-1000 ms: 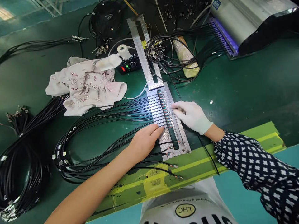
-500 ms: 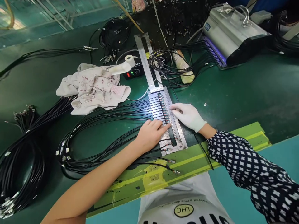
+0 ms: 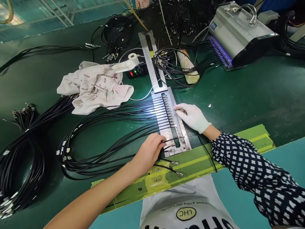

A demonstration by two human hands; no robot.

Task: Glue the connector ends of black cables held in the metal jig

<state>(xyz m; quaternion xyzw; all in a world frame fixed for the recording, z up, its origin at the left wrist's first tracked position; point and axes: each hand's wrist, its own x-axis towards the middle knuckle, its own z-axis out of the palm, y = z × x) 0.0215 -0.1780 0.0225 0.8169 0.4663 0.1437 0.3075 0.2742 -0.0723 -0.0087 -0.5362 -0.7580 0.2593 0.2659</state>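
Note:
My bare left hand (image 3: 149, 151) pinches a black cable (image 3: 172, 139) between thumb and fingers; its metal tip reaches over the near end of the slotted metal fixture (image 3: 187, 143). Several other black cables (image 3: 143, 109) lie side by side across the fixture, their small connector ends lined up along its slot. At the fixture's right edge, my gloved right hand (image 3: 193, 118) has thumb and fingers closed on the rim. Two loose cable ends with metal connectors (image 3: 179, 174) stick out below my left hand.
A second slotted metal plate (image 3: 145, 43) extends beyond the fixture, over a black control box (image 3: 135, 72). To the left lie a printed cloth (image 3: 92, 84) and bundled cables (image 3: 26, 165). A silver machine with purple light (image 3: 240, 35) stands back right. Green tape (image 3: 250, 138) covers the table edge.
My left hand has drawn back from the connector row towards the near end and now pinches a cable there. My right hand stays at the fixture's edge.

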